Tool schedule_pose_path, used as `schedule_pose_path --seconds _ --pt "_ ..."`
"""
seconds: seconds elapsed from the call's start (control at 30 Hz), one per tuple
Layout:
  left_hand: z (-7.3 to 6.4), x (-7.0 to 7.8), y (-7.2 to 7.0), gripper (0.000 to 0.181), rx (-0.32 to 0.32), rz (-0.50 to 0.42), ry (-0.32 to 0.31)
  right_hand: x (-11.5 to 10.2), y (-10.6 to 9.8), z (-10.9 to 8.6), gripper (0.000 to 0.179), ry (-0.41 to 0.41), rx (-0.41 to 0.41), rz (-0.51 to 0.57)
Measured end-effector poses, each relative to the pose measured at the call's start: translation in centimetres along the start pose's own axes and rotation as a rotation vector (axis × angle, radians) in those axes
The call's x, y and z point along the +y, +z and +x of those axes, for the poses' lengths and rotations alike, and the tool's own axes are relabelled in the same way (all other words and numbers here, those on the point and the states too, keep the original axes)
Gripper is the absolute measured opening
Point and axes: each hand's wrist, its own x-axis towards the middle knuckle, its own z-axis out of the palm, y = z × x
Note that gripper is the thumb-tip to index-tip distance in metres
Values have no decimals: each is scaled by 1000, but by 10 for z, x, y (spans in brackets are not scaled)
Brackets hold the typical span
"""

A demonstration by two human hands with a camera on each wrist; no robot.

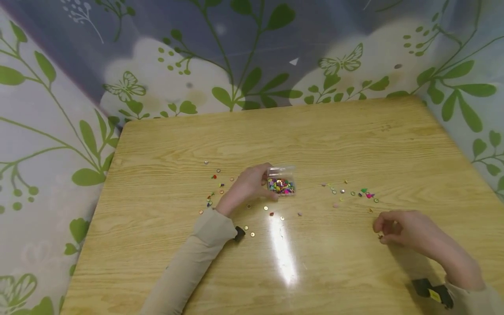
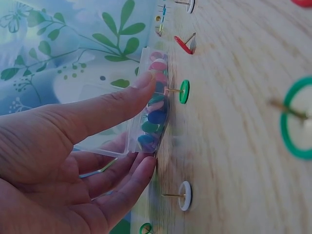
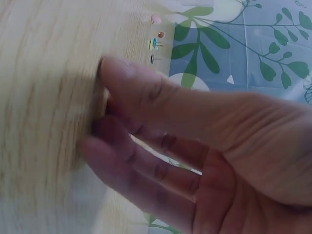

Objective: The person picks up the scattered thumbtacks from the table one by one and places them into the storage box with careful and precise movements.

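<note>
My left hand (image 1: 248, 181) holds a small clear plastic box (image 1: 294, 186) on the table, thumb along one side and fingers round the other. The box's hinged lid (image 1: 281, 171) stands raised, and many-coloured thumbtacks (image 1: 281, 186) fill the lower part. In the left wrist view the thumb lies over the box wall, with a green thumbtack (image 2: 184, 91) on the wood close by. Low over the table at the right, my right hand (image 1: 413, 229) has curled fingers, pinching a small gold-coloured thumbtack (image 1: 379, 236) at the tips. Its fingertips (image 3: 114, 70) are blurred in the right wrist view.
Loose thumbtacks lie scattered on the wooden table (image 1: 334, 144), some around the left forearm, others in a group (image 1: 368, 194) between box and right hand. One white thumbtack (image 2: 185, 196) sits near the left fingers. A leaf-patterned curtain (image 1: 260, 52) borders the table's far side.
</note>
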Motion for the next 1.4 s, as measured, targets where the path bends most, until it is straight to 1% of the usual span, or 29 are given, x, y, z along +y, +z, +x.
schedule_pose_path --seconds 0.13,0.23,0.4,0.47,0.53,0.63,0.7,0.83,1.1,1.2,1.4 --pt "0 0 1 65 -1 -2 2 1 2 0 23 -9 8 20" --pt "0 -1 1 62 -5 -3 7 1 3 2 21 -13 36 -6" --pt "0 -1 1 64 0 -12 1 -7 1 16 18 -44 83 -37" --pt "0 -1 0 65 -2 -15 -1 -16 -3 25 16 -58 103 -47" --pt "0 -1 0 66 -3 -16 -1 -26 -6 34 14 -83 140 -61" --pt "-1 -1 0 66 -6 -16 0 -41 -10 50 12 -137 216 -75" --pt "-1 -1 0 66 -5 -17 -3 -51 -11 61 12 -171 261 -72" --pt "0 -1 0 65 -5 -19 -9 -69 -8 81 9 -218 327 -63" --pt "0 -3 1 60 -2 -24 -10 -101 -6 109 3 -223 353 -38" --pt "0 -3 1 60 4 -26 -5 -111 -6 118 5 -239 391 -49" --pt "-2 -3 -1 59 12 -7 26 -125 -2 132 5 -265 455 -24"
